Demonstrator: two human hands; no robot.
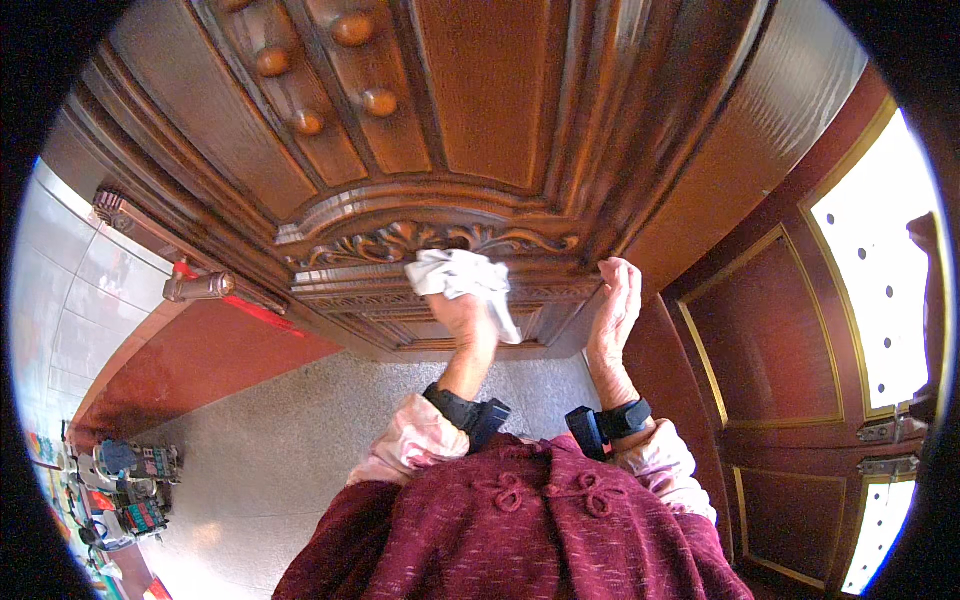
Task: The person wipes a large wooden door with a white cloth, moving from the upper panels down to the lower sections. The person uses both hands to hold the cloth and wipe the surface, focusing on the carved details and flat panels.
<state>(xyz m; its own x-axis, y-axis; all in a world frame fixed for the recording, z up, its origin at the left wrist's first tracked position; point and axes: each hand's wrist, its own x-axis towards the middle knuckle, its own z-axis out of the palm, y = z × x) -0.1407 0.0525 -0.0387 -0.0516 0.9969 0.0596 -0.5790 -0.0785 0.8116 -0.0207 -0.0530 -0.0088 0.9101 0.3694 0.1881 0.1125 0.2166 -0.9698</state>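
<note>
My left hand (459,316) holds a crumpled white cloth (459,274) against a carved brown door (491,97), just below its scrolled leaf carving (420,238). A loose end of the cloth hangs on the right side of my wrist. Beside the door's right edge, my right hand (619,300) is raised with its fingers extended and nothing seen in them. Its fingertips are at the edge; whether they press on it cannot be told. Both wrists wear black straps with dark box-like devices.
On the left, a bronze-coloured door handle (201,286) sticks out near a red strip. Several cluttered items (124,491) stand at lower left on the grey floor (247,442). A dark red panelled door (765,337) with gold trim and bright perforated panels stands at right.
</note>
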